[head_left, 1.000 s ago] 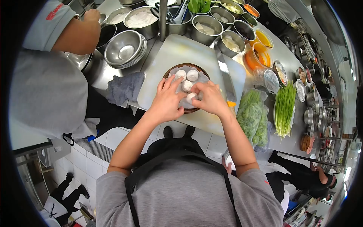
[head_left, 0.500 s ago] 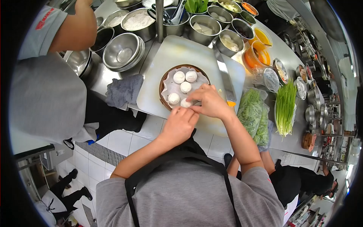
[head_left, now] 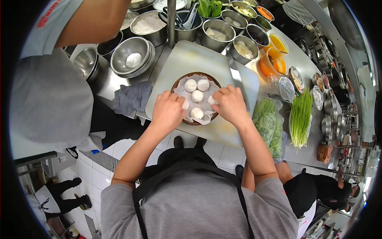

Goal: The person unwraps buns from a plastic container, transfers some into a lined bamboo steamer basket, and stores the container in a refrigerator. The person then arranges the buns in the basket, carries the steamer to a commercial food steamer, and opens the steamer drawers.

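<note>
A round steamer basket (head_left: 206, 75) lined with white paper (head_left: 205, 105) rests on the white cutting board (head_left: 181, 55). Several round white buns (head_left: 197, 96) lie on the paper. At the basket's left edge, my left hand (head_left: 168, 110) has its fingers curled against a bun that is partly hidden behind them. On the right side, my right hand (head_left: 231, 104) is closed around another bun (head_left: 213, 99), which shows between its fingertips. A cleaver (head_left: 237, 79) lies on the board just beyond my right hand.
Stacked metal bowls (head_left: 130, 57) and a grey cloth (head_left: 133, 96) are at the left, beside a co-worker's arm (head_left: 89, 24). Ingredient bowls (head_left: 218, 34) line the back. Bagged greens (head_left: 268, 124) and green chives (head_left: 301, 119) lie to the right.
My hands have parted from the near side of the basket to its left and right edges. The near bun is uncovered. The co-worker's arm at the left has reached further in.
</note>
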`<control>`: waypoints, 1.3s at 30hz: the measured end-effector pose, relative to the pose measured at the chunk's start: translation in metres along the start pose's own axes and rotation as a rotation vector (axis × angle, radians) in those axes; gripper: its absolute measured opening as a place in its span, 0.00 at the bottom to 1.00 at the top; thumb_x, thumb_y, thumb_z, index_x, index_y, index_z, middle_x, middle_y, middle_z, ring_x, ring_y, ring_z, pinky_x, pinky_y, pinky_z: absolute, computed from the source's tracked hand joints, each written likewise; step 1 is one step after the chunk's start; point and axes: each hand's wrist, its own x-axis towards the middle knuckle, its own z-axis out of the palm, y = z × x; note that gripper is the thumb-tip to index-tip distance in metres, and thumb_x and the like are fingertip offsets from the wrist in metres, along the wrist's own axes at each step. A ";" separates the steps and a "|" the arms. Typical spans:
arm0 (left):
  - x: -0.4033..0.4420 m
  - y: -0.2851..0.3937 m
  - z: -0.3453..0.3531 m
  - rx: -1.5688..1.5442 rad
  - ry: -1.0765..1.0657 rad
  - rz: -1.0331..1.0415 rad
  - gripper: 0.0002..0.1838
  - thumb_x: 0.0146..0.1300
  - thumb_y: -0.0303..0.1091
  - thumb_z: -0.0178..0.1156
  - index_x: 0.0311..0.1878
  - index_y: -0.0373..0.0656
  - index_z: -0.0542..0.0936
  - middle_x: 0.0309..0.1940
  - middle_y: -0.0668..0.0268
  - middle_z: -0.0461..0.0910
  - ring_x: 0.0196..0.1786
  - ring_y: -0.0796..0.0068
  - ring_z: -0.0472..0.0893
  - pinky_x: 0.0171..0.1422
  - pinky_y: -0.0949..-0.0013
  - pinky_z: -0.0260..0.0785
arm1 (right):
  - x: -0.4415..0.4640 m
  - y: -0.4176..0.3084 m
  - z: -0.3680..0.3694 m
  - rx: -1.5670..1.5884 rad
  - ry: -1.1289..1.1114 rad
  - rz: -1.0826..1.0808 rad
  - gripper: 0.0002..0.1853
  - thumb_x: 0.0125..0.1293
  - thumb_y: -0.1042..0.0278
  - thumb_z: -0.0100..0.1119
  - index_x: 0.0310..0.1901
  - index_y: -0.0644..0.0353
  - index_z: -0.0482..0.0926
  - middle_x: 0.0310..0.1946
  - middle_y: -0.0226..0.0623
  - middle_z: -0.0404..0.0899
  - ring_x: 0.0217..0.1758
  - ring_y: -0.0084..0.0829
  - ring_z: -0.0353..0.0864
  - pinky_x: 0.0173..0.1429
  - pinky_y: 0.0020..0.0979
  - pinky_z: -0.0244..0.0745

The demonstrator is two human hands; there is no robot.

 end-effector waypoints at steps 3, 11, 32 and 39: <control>0.004 -0.001 -0.004 -0.016 -0.050 -0.015 0.15 0.43 0.32 0.66 0.38 0.42 0.79 0.35 0.63 0.76 0.42 0.60 0.73 0.47 0.61 0.65 | 0.005 0.004 -0.001 0.076 0.022 0.012 0.13 0.43 0.66 0.66 0.34 0.54 0.80 0.34 0.33 0.76 0.42 0.36 0.71 0.45 0.36 0.63; 0.076 -0.026 0.008 -0.040 -0.009 0.230 0.15 0.42 0.30 0.64 0.38 0.44 0.80 0.38 0.63 0.75 0.43 0.63 0.73 0.49 0.61 0.65 | 0.055 0.014 0.020 0.070 0.082 -0.253 0.17 0.42 0.74 0.61 0.38 0.57 0.76 0.33 0.34 0.71 0.41 0.36 0.71 0.44 0.36 0.65; 0.042 -0.009 0.006 -0.200 -0.028 0.167 0.14 0.43 0.34 0.65 0.37 0.46 0.82 0.34 0.67 0.76 0.43 0.64 0.72 0.47 0.62 0.63 | 0.043 0.012 0.020 0.135 0.138 -0.099 0.10 0.48 0.75 0.59 0.35 0.62 0.78 0.33 0.43 0.74 0.40 0.41 0.76 0.44 0.37 0.72; 0.050 -0.034 0.002 -0.122 0.082 0.082 0.12 0.45 0.31 0.64 0.37 0.46 0.81 0.34 0.67 0.77 0.41 0.65 0.74 0.45 0.63 0.64 | 0.015 0.004 -0.013 0.149 -0.115 0.088 0.10 0.48 0.69 0.62 0.34 0.60 0.79 0.30 0.41 0.75 0.39 0.40 0.76 0.45 0.37 0.71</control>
